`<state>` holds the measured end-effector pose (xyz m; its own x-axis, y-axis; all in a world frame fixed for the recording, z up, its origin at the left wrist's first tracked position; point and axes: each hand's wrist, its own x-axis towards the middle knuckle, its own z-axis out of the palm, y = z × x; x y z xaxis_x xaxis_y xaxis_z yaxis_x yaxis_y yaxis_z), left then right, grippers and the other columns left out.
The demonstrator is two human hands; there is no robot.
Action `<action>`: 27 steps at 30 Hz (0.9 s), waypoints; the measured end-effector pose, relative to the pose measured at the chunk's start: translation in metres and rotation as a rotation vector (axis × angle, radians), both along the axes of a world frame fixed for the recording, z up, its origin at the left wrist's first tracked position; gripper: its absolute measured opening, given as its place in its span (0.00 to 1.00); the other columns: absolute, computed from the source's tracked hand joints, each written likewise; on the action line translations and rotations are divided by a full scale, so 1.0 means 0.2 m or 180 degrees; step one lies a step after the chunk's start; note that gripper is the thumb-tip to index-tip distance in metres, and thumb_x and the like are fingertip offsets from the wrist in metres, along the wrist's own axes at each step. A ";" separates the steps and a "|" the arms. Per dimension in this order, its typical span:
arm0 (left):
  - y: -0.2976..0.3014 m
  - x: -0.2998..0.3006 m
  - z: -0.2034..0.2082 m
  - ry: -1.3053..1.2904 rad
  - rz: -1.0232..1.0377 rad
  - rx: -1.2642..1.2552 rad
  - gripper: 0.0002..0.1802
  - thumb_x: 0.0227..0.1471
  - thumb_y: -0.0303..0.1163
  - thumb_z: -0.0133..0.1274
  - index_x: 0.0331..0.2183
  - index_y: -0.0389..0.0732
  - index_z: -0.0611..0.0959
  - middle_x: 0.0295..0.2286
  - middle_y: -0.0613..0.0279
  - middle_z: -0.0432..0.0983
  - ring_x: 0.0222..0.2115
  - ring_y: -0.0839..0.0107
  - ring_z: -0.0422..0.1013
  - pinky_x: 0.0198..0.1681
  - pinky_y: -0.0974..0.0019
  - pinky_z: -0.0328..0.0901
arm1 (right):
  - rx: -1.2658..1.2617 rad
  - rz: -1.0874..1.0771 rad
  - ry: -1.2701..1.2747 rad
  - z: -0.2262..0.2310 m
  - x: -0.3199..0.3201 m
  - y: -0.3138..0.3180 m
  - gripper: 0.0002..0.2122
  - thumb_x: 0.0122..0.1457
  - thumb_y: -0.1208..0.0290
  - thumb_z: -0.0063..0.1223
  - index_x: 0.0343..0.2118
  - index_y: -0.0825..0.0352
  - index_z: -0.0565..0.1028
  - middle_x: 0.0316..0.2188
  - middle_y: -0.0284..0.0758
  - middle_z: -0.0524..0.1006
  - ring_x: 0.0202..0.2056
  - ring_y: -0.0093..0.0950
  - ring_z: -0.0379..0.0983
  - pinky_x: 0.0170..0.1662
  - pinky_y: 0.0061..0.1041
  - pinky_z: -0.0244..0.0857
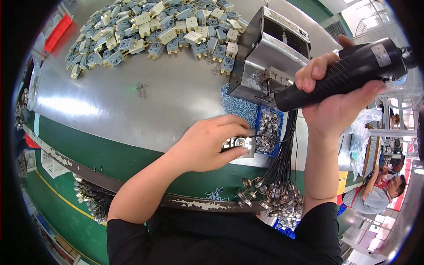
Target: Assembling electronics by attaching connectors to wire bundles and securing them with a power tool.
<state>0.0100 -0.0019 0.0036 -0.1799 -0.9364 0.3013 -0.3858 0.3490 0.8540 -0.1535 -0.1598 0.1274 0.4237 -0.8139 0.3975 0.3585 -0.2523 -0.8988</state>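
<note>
My right hand (329, 97) is wrapped round the thick black body of an electric screwdriver (353, 66), held raised and tilted. Its front end lies over the near right side of a metal screw feeder (260, 66); whether it touches cannot be made out. Lower down, my left hand (212, 143) has its thumb and fingers closed about a small silvery metal part (239, 142) with a round centre. That part sits at a small metal block by the table's near edge. My fingers hide some of it.
Grey and cream switch-like parts (168, 28) are heaped at the back. Loose screws (238, 106) lie beside a blue tray (268, 132) of small metal pieces. Black wires with metal ends (282, 176) hang over the near edge. Springs (141, 89) lie left; a co-worker (375, 194) is far right.
</note>
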 end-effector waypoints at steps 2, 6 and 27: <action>0.00 -0.01 0.00 0.0183 0.0225 -0.0245 0.22 0.51 0.30 0.69 0.48 0.39 0.84 0.49 0.53 0.81 0.48 0.53 0.80 0.51 0.56 0.74 | 0.0065 0.0085 0.0045 0.01 0.00 0.06 0.52 0.57 0.17 0.38 0.66 0.65 0.62 0.25 0.34 0.70 0.22 0.28 0.67 0.29 0.32 0.63; -0.01 -0.02 -0.03 0.0467 0.0658 -0.0401 0.25 0.48 0.28 0.72 0.49 0.38 0.84 0.49 0.51 0.81 0.48 0.53 0.79 0.52 0.56 0.74 | 0.0136 0.0835 -0.0252 -0.02 -0.02 0.14 0.53 0.56 0.16 0.39 0.67 0.66 0.60 0.26 0.33 0.69 0.22 0.26 0.67 0.29 0.31 0.63; 0.01 -0.02 -0.09 0.0882 0.0408 -0.0766 0.08 0.46 0.28 0.72 0.30 0.39 0.88 0.35 0.63 0.86 0.36 0.63 0.82 0.40 0.62 0.76 | 0.0228 0.0938 -0.0452 -0.04 0.05 0.34 0.54 0.55 0.16 0.39 0.68 0.64 0.59 0.26 0.34 0.69 0.21 0.27 0.68 0.28 0.31 0.66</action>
